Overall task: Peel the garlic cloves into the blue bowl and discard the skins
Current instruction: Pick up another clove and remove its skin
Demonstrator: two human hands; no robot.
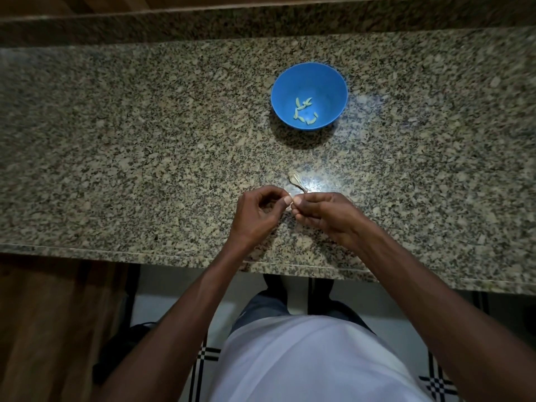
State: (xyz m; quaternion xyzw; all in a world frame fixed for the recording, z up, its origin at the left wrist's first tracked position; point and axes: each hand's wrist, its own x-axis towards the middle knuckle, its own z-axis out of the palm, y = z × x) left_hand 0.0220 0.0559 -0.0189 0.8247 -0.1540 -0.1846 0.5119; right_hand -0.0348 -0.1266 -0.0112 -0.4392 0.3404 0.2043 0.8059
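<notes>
A blue bowl (333, 82) stands on the granite counter, with several pale peeled garlic cloves (303, 111) at its bottom. Nearer to me, my left hand (258, 211) and my right hand (322, 214) meet fingertip to fingertip above the counter. Between them they pinch a small garlic clove (290, 205), of which only a pale sliver shows between the thumbs. A few thin dry skins (295, 181) lie on the counter just beyond my hands, in a bright patch of reflected light.
The speckled granite counter (145, 155) runs across the whole view, with a raised ledge (261, 21) at the back. Its front edge (174, 256) lies just below my wrists. Below it are a tiled floor and a wooden cabinet at the left.
</notes>
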